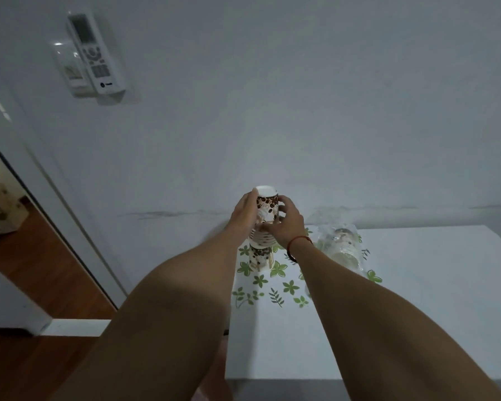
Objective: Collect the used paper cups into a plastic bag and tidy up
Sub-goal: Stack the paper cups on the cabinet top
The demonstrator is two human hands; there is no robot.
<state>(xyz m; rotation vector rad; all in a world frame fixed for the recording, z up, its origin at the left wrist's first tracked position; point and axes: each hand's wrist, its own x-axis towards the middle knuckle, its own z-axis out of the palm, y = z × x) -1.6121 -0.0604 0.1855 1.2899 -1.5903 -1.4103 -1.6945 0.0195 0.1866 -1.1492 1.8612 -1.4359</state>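
A tall stack of upside-down paper cups [267, 208] with a coffee-bean print stands at the table's far left corner. My left hand [243, 211] grips the stack's upper part from the left. My right hand [287, 224] grips it from the right, fingers curled round the cups, a red string on its wrist. The stack's lower cups [259, 256] show below my hands. A clear plastic bag [340, 247] lies to the right of the stack with more cups inside it.
The white table [417, 299] has a green leaf pattern near the stack and stands against a pale wall. A remote control [94, 53] hangs in a wall holder at upper left. An open doorway and wooden floor [41, 256] lie to the left.
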